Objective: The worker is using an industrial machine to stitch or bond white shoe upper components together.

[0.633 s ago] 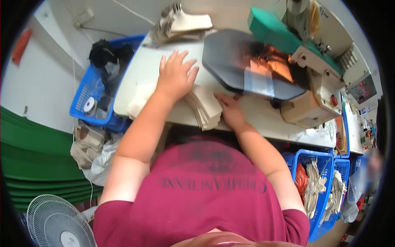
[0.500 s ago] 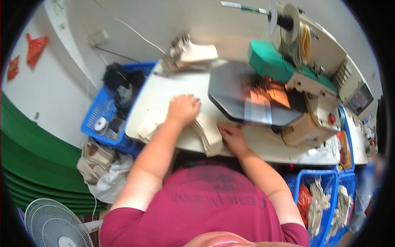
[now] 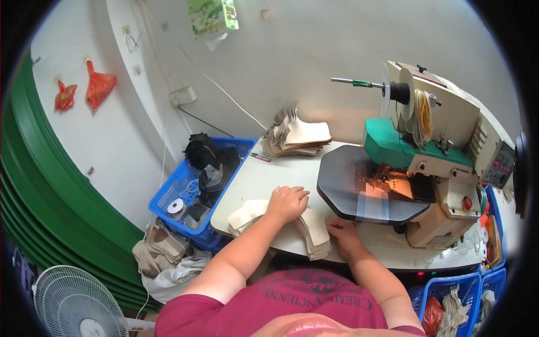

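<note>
— Our left hand (image 3: 287,203) lies flat, fingers together, on top of the tan pieces (image 3: 281,222). Do we see that?

— Yes, we do. It presses down on them and does not grip them. The pieces sit in a fanned row at the near edge of the table (image 3: 264,180), right in front of us.

— And our right hand (image 3: 343,235)?

— We see it at the right end of the same row, just beside the last piece. Its fingers are bent and touch that end. We cannot tell if it pinches a piece or only rests there.

— What is next to it?

— We see a dark plate (image 3: 365,194) just past our right hand. It belongs to the green and cream machine (image 3: 438,168). Clear tape crosses the plate.

— What else do we see on the table?

— A second pile (image 3: 295,136) of tan pieces stands at the far edge, near the wall, well apart from our hands.

— And to our left?

— A blue basket (image 3: 179,196) sits beside the table, with black stuff inside. More tan scraps lie on the floor below it. A white fan (image 3: 78,306) stands low down, far to the left.
</note>
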### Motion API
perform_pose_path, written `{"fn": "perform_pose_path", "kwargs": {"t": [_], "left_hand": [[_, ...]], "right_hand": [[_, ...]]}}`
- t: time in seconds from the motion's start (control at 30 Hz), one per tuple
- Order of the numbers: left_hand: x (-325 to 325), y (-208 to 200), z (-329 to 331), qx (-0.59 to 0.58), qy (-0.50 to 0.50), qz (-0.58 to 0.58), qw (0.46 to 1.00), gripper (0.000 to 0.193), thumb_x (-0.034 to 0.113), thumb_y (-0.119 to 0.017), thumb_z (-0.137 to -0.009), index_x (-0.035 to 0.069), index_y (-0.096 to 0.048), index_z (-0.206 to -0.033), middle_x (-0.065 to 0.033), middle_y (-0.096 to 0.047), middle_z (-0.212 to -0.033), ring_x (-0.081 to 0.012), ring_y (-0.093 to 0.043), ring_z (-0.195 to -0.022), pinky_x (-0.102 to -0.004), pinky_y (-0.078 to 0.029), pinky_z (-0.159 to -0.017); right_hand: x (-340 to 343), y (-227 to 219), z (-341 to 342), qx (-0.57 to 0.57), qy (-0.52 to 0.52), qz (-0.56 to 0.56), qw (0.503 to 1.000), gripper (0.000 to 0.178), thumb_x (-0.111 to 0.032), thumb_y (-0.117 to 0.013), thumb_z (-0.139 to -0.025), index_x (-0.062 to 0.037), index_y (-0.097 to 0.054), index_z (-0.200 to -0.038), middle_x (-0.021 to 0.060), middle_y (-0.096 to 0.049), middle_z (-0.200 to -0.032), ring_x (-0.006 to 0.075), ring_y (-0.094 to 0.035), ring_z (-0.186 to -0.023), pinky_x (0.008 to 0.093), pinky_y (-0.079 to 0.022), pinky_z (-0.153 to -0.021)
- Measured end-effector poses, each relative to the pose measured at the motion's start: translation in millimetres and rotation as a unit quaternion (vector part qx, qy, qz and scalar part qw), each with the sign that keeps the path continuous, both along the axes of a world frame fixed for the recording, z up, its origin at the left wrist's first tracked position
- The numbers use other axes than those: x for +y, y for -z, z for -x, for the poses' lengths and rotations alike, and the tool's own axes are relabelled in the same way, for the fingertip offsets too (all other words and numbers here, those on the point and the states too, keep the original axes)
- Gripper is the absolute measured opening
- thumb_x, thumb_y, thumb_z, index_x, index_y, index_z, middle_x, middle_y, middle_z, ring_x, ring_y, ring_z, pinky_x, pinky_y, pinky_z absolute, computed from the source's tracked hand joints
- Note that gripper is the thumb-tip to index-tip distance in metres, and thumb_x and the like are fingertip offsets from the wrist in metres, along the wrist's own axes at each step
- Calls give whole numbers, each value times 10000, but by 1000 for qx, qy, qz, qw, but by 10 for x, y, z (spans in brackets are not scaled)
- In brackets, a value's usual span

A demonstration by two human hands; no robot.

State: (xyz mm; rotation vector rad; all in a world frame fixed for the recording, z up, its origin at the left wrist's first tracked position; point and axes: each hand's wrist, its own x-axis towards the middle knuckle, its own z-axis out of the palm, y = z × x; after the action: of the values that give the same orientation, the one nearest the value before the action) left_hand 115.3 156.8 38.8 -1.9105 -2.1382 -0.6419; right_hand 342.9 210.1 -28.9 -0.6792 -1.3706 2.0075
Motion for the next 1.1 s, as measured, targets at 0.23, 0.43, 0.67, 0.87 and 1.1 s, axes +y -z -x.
{"fn": "perform_pose_path", "kwargs": {"t": [0.23, 0.43, 0.67, 0.87, 1.1], "left_hand": [[49, 93, 29, -24, 9, -8, 1000, 326, 333, -508, -934, 214, -772, -1085, -24, -715, -1192, -287, -664, -1030, -544, -455, -1007], [56, 118, 33, -9, 19, -34, 999, 316, 327, -518, -930, 211, -780, -1063, -22, -726, -1159, -281, -669, -1002, -507, -476, -957], [33, 122, 16, 5, 25, -61, 998, 296, 307, -533, -923, 200, -790, -1024, -20, -743, -1103, -270, -675, -959, -445, -489, -895], [27, 122, 8, -1, 21, -52, 998, 298, 308, -530, -925, 200, -790, -1023, -22, -741, -1107, -272, -675, -963, -445, -487, -904], [94, 81, 55, 2, 30, -68, 997, 298, 299, -529, -920, 191, -794, -1004, -28, -747, -1085, -276, -682, -942, -437, -495, -894]], "right_hand": [[-96, -19, -7, -80, 111, -180, 974, 137, -124, -745, -888, 3, -754, -939, 37, -719, -860, 115, -637, -809, 269, -493, -736], [-128, 35, -9, -130, 187, -361, 904, 129, -127, -797, -815, -38, -777, -906, 81, -693, -862, 202, -656, -820, 311, -507, -761], [-116, 124, -13, -140, 199, -363, 899, 124, -130, -806, -791, -69, -785, -897, 89, -673, -894, 231, -636, -853, 342, -499, -764], [-138, 147, -4, -125, 218, -377, 891, 116, -124, -800, -788, -71, -785, -891, 88, -670, -879, 228, -635, -862, 345, -498, -763], [-74, 124, 37, -118, 189, -338, 914, 144, -139, -767, -834, -66, -779, -957, 96, -665, -872, 233, -635, -816, 331, -499, -735]]}}
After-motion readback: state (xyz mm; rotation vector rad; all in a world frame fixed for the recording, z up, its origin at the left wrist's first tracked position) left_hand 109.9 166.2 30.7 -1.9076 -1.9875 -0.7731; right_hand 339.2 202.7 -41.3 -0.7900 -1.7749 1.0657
